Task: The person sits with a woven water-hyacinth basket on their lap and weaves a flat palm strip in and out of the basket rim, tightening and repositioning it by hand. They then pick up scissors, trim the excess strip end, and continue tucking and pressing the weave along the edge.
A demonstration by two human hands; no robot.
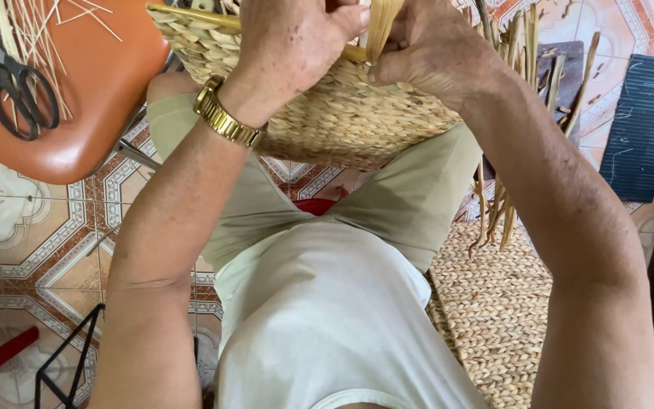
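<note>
On the lap, woven basket [342, 113], left hand [289, 45], right hand [433, 53] gripping straw strand [382, 26]

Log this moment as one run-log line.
left hand: gripping woven basket rim | right hand: pinching straw strand | scissors: on orange stool

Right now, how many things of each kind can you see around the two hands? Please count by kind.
Hands: 2, left hand and right hand, both on the basket rim
Woven basket: 1
Flat woven mat: 1
Scissors: 1
Orange stool: 1
Gold wristwatch: 1
Blue ribbed mat: 1
Total: 8
</note>
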